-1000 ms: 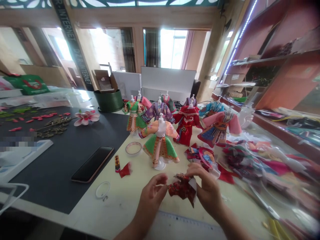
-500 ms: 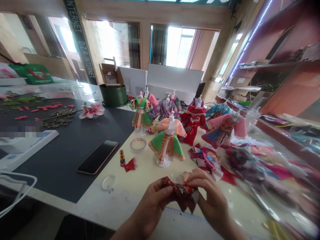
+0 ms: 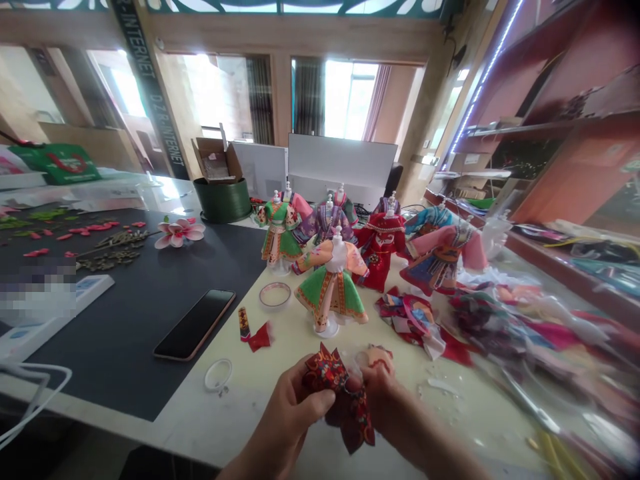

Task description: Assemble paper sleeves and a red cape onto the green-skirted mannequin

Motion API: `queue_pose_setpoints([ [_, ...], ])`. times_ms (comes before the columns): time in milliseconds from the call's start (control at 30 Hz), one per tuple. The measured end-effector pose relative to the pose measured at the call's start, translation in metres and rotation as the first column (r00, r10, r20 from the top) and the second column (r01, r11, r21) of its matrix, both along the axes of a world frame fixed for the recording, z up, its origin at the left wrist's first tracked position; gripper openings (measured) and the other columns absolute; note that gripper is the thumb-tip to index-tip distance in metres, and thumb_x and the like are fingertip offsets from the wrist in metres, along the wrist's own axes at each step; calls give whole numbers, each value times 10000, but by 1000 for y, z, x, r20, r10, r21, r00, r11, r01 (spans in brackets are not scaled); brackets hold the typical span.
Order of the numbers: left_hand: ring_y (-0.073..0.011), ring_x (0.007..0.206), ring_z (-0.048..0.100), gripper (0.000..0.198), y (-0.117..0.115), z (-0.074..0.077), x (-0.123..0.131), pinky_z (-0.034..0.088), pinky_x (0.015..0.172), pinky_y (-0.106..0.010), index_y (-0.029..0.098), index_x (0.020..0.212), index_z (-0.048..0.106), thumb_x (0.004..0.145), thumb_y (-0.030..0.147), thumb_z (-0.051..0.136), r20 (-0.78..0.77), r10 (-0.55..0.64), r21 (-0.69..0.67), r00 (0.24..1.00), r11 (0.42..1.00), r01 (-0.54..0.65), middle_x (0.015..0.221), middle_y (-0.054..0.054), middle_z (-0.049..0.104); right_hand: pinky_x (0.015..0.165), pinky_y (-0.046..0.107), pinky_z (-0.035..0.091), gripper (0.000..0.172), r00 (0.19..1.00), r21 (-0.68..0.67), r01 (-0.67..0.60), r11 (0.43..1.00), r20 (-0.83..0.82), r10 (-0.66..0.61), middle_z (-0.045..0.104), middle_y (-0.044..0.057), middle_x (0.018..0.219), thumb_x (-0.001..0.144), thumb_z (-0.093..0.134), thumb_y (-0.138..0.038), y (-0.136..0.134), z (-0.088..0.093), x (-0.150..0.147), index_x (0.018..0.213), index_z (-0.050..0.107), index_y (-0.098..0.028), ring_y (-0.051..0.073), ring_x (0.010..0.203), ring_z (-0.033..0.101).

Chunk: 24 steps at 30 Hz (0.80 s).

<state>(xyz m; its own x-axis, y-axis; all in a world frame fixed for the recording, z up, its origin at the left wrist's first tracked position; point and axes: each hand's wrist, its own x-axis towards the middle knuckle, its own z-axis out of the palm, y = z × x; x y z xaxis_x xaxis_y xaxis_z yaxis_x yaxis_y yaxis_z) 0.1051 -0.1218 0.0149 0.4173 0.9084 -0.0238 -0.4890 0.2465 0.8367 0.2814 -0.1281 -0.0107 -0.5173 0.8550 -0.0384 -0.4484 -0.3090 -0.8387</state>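
Note:
Between my hands is a small red patterned piece of fabric (image 3: 327,371) with pointed, zigzag edges. My left hand (image 3: 300,403) pinches its left side, thumb on top. My right hand (image 3: 387,397) is closed at its right side, the fingertips partly hidden behind the cloth. A peach-coloured fabric piece (image 3: 379,359) shows just beyond my right hand; whether I hold it cannot be made out. Ahead stands a miniature green and peach dress (image 3: 333,283) on a small white stand. To the left lie a red fabric scrap (image 3: 261,337) and a patterned strip (image 3: 243,323).
More miniature dresses stand behind, including a red one (image 3: 384,250). A fabric pile (image 3: 505,320) covers the right side. Leftward are a phone (image 3: 195,325), a white ring (image 3: 218,375), a round patterned ring (image 3: 275,295), a pink flower (image 3: 180,233) and a power strip (image 3: 55,317).
The red patterned fabric has been turned and bent, so its points now face up and down. My right hand has moved left and rotated, closer to my left. The camera view has tilted up slightly.

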Motion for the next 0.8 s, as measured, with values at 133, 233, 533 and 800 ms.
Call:
queue_pose_setpoints([
  [133,-144,689,602,105,-3,-3,-2,483,661,-254,174,837,665,732,170,670,-66,66,-13,996,998,-67,723,-12,670,654,284,479,235,995,-15,104,994,-1,-104,669,43,746,723,732,-344,0,6,-1,836,638,-160,170,662,637],
  [233,-155,679,612,112,-3,-5,-1,489,658,-277,161,850,654,739,171,664,-58,62,-3,996,998,-63,743,-26,677,558,246,451,146,983,-2,181,983,18,-181,661,18,652,738,725,-257,-1,12,1,757,619,-159,153,574,633],
  [533,-147,632,608,144,3,9,-1,488,604,-270,149,848,661,747,242,707,-8,56,11,998,998,-56,723,-33,685,624,312,533,131,939,241,260,935,162,-303,690,30,690,792,694,-247,-7,44,6,738,610,-162,174,635,673],
  [800,-148,770,636,200,5,27,-7,492,755,-275,171,932,699,733,179,715,-88,53,104,995,994,-44,847,-40,724,543,261,533,115,836,432,350,831,256,-485,679,13,655,807,668,-304,-7,57,12,804,674,-189,142,562,644],
])
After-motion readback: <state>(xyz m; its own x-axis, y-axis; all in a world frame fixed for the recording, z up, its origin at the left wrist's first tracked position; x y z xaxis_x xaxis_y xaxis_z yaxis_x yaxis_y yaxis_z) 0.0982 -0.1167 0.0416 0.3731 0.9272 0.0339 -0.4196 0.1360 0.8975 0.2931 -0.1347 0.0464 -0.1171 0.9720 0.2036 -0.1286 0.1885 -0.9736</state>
